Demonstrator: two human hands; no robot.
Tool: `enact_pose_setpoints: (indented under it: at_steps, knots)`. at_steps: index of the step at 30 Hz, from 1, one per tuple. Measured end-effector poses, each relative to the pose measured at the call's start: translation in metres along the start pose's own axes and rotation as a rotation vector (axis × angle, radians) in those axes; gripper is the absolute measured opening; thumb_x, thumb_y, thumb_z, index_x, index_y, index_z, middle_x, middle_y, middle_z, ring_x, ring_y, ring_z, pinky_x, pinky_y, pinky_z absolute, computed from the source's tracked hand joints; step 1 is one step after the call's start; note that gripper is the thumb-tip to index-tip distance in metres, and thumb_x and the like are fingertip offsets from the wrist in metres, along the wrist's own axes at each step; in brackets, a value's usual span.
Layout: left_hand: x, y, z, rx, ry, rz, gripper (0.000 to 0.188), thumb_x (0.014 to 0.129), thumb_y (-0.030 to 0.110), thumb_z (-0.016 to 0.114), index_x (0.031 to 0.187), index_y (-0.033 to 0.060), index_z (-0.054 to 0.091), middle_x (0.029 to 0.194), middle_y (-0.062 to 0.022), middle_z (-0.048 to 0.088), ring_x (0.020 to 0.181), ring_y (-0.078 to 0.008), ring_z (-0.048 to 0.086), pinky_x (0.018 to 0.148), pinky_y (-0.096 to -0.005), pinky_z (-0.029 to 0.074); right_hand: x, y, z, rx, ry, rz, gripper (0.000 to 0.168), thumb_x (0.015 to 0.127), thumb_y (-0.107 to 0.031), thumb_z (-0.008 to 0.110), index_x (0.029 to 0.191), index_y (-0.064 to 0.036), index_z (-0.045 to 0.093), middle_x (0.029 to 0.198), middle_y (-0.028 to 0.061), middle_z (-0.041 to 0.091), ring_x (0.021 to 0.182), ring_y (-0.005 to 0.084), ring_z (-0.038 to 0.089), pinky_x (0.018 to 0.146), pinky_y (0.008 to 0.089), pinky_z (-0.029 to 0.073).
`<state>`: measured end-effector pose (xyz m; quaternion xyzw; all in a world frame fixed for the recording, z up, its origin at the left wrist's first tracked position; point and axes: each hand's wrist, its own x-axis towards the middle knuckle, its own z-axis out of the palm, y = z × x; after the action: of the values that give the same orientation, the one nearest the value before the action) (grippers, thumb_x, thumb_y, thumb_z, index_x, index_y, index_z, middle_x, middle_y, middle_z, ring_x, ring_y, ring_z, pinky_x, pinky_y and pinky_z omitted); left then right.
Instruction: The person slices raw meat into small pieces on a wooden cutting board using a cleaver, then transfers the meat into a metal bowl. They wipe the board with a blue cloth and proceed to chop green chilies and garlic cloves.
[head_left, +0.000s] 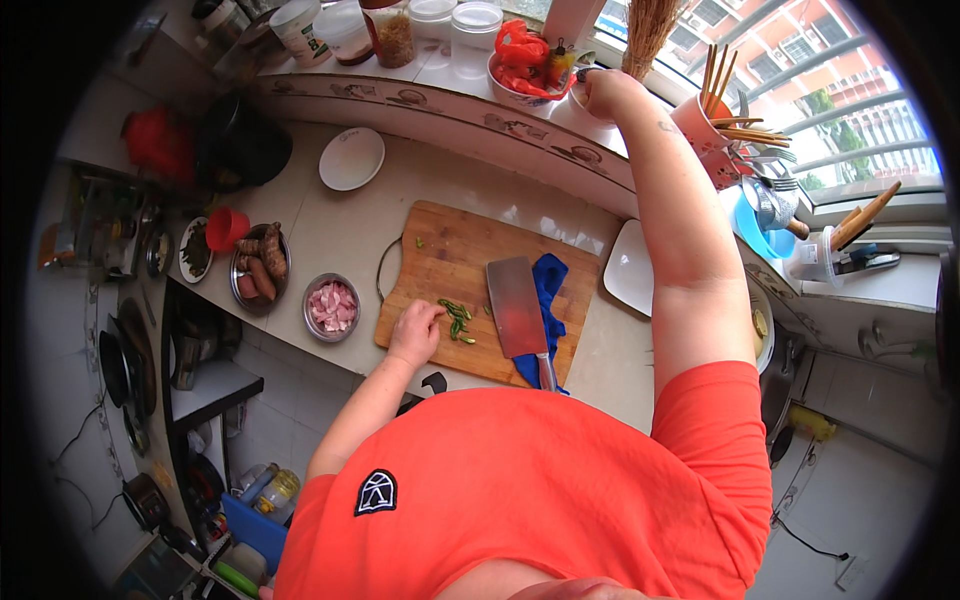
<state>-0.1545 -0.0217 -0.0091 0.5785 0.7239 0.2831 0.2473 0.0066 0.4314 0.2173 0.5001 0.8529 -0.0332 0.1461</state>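
Note:
My left hand (415, 332) rests at the left edge of a wooden cutting board (450, 247), its fingertips beside cut green pepper pieces (457, 319). Whether it holds a piece cannot be told. Up on the windowsill, my right hand (611, 94) is at the rim of a white container (589, 112), fingers bent around something small and dark that I cannot make out. A cleaver (517, 307) lies on the board, partly over a blue cloth (551, 277). Left of the board stands a metal bowl of cut raw meat (332, 307).
A white plate (352, 159) lies at the back left, and a square white dish (630, 268) right of the board. A bowl of root vegetables (260, 274) and a red cup (226, 229) stand left. The sill bears jars, a bowl with a red bag (519, 60) and a chopstick holder (701, 124).

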Motion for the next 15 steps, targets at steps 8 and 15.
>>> enact_pose_setpoints:
  at_steps: [8,15]
  knots:
    - [0.006,0.002,0.002,-0.005,0.003,0.003,0.023,0.080,-0.001,0.062,0.100,0.0081,0.067,0.096,-0.0108,0.060,0.091,-0.0323,0.061,0.080,-0.0428,0.052,0.016,0.014,0.012,0.041,0.186,0.042,0.025,0.084,-0.023,0.061,0.101,-0.010,0.074,0.104,0.0163,0.072,0.101,0.0351,0.068,0.090,0.0422,0.053]
    - [0.006,0.001,0.003,-0.056,0.000,0.013,0.023,0.079,-0.001,0.062,0.100,0.0077,0.068,0.093,-0.0101,0.060,0.083,-0.0287,0.062,0.075,-0.0392,0.052,-0.036,0.039,-0.010,1.070,0.247,-0.048,0.035,0.080,-0.005,0.065,0.114,0.002,0.062,0.099,0.0143,0.070,0.088,0.0196,0.071,0.077,0.0302,0.057]
